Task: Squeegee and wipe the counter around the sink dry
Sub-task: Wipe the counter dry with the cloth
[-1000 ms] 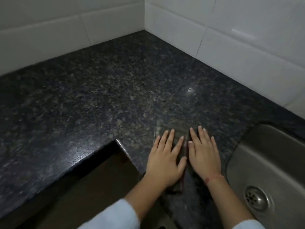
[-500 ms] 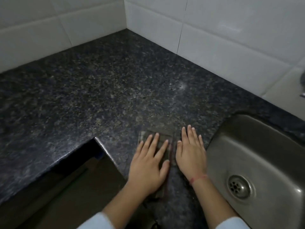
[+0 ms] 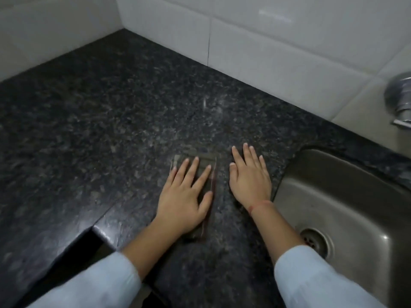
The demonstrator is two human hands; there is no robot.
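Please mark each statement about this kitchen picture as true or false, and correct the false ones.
1. The left hand lies flat on a dark cloth. True.
2. The right hand is inside the sink. False: it rests flat on the counter, beside the sink's left rim.
3. The two hands touch each other. False: a strip of counter shows between them.
4. A red thread is around the right wrist. True.
5. The sink drain is covered by a plug. False: its holes are open to view.
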